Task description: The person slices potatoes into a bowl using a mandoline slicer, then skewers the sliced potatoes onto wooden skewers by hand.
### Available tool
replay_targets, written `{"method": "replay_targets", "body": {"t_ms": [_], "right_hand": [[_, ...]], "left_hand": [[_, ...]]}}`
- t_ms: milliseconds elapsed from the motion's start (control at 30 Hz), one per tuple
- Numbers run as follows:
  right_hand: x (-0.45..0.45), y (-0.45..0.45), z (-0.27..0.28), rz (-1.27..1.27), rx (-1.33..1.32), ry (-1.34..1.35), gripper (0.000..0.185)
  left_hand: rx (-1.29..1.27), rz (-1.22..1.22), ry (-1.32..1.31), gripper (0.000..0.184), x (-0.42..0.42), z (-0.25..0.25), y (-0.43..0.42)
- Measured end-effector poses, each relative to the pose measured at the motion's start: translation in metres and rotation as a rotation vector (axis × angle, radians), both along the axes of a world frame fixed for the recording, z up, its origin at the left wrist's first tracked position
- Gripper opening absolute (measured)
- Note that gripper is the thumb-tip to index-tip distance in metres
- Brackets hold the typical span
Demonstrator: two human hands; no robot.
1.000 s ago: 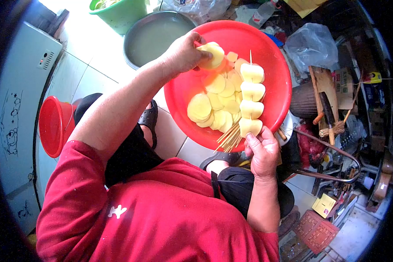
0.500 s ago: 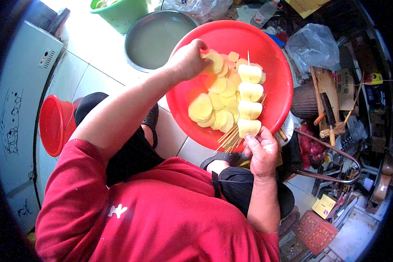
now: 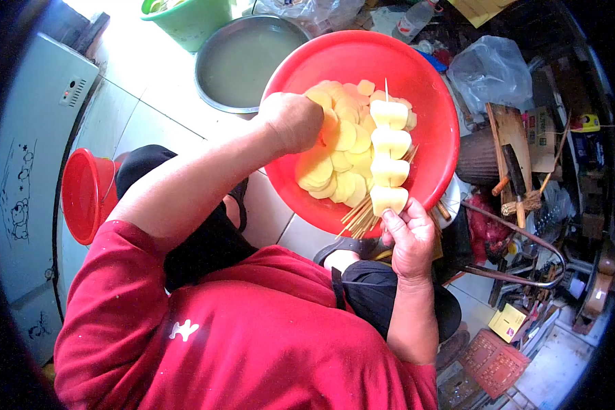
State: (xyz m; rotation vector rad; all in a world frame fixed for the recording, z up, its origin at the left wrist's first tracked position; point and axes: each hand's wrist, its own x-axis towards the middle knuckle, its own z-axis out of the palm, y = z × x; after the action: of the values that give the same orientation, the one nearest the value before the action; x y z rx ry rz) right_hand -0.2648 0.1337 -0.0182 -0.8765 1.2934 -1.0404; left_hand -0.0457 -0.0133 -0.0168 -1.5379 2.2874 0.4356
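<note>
A red basin (image 3: 436, 137) holds many thin, pale yellow slices (image 3: 345, 137), which look like potato. My right hand (image 3: 411, 236) pinches the lower end of a skewer (image 3: 391, 145) threaded with several folded slices in a column; its bare tip points away from me. Above the basin's left side, my left hand (image 3: 292, 123) is curled, knuckles up, against the slices. Its fingertips are out of sight, so what they grip is hidden. Beneath the skewer lies a bundle of thin wooden sticks (image 3: 361, 217) in the basin's near side.
A grey basin of cloudy water (image 3: 242, 65) stands behind left, beside a green bucket (image 3: 191, 20). A red bucket (image 3: 82, 198) is at far left near a white cabinet (image 3: 34, 150). On the right are a plastic bag (image 3: 490, 72), a knife (image 3: 511, 171) and a metal-framed seat (image 3: 560, 263).
My left hand has turned over from an open pinch on the slices to a curled, knuckles-up pose, slightly lower and left. My right hand and the skewer have barely moved.
</note>
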Motion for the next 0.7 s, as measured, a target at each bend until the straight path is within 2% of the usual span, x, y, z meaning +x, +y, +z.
{"method": "replay_targets", "body": {"t_ms": [133,267,467,600,667,700], "right_hand": [[0.001,0.000,0.001,0.008,0.000,0.027,0.015],[0.000,0.000,0.000,0.008,0.003,0.045,0.016],[-0.002,0.000,-0.002,0.007,0.008,0.025,0.017],[-0.001,0.001,-0.002,0.004,0.002,0.021,0.016],[-0.001,0.001,0.000,0.018,0.002,0.051,0.016],[-0.002,0.002,-0.001,0.017,0.002,0.051,0.016]], "left_hand": [[0.007,-0.186,-0.090,0.019,-0.004,-0.012,0.006],[0.054,-0.264,-0.014,0.020,-0.003,-0.034,0.004],[0.079,-0.082,0.008,0.022,-0.006,-0.031,0.003],[0.044,-0.085,0.059,0.020,-0.001,-0.027,0.002],[-0.009,-0.032,0.193,0.016,0.005,-0.026,-0.006],[-0.099,0.003,0.342,0.012,0.009,-0.025,-0.011]]}}
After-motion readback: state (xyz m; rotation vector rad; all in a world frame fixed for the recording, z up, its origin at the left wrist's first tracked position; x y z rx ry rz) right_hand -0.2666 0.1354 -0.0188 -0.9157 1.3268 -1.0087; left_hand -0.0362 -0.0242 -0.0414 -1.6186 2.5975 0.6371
